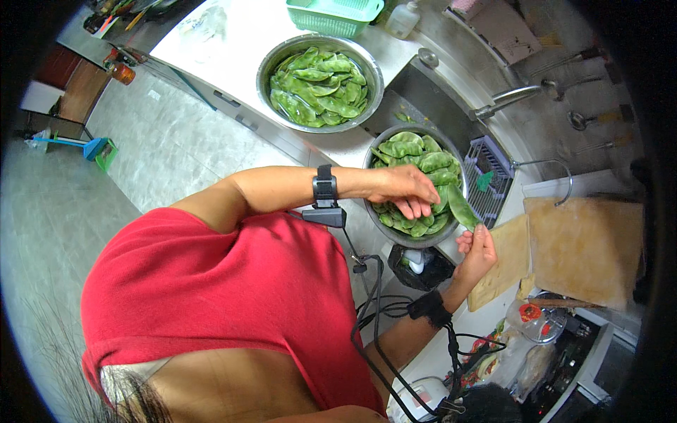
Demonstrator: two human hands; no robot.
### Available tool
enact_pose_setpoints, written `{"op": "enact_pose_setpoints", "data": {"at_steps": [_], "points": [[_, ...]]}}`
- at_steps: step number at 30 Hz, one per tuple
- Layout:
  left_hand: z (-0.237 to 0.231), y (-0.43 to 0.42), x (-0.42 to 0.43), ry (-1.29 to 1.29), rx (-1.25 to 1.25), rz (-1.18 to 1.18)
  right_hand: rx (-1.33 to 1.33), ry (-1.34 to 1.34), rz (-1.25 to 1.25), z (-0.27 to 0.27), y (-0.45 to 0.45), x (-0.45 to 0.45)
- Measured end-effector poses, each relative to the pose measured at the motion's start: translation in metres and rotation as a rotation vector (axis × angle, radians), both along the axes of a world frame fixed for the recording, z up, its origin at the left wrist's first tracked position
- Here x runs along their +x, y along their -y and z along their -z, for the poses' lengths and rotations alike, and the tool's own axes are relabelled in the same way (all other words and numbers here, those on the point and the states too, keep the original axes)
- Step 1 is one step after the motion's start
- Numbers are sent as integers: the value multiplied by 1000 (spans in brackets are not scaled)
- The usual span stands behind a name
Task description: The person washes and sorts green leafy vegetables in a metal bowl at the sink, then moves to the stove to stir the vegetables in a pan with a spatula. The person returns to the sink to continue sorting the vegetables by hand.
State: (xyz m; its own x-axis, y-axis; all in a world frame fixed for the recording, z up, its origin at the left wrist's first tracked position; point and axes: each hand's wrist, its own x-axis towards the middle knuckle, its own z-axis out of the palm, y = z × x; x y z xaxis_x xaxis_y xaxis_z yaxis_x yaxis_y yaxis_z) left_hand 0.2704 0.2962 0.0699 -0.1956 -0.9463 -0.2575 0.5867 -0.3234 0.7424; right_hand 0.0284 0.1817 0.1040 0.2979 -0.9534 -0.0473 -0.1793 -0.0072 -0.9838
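Note:
Over a metal basin (378, 222) of flat green bean pods (407, 148), my left hand (410, 190) is bent at the wrist, its fingers loosely curled and apart; nothing shows in them. One long flat bean pod (462, 207) is pinched at its lower end between the thumb and fingers of my right hand (477, 246), just outside the basin's rim. The pod's other end reaches over the basin, near my left fingertips. A second metal basin (264, 108) with more flat pods (312, 90) in water stands on the white counter.
The sink (418, 84) with a faucet (505, 100) and a lilac rack (484, 164) lies behind the near basin. A black-lined bin (423, 275) sits below it. Wooden cutting boards (584, 246) stand at right. Black cables (376, 296) hang by my right arm. A green basket (330, 16) is at the top.

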Motion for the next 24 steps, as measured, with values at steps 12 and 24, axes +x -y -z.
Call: {"op": "enact_pose_setpoints", "data": {"at_steps": [12,24], "points": [[0,-3,-13,-447,-26,-216,-239,235,-311,-12,-56,58],[12,-4,-35,-232,-52,-441,-1205,-472,-331,-12,-53,64]]}}
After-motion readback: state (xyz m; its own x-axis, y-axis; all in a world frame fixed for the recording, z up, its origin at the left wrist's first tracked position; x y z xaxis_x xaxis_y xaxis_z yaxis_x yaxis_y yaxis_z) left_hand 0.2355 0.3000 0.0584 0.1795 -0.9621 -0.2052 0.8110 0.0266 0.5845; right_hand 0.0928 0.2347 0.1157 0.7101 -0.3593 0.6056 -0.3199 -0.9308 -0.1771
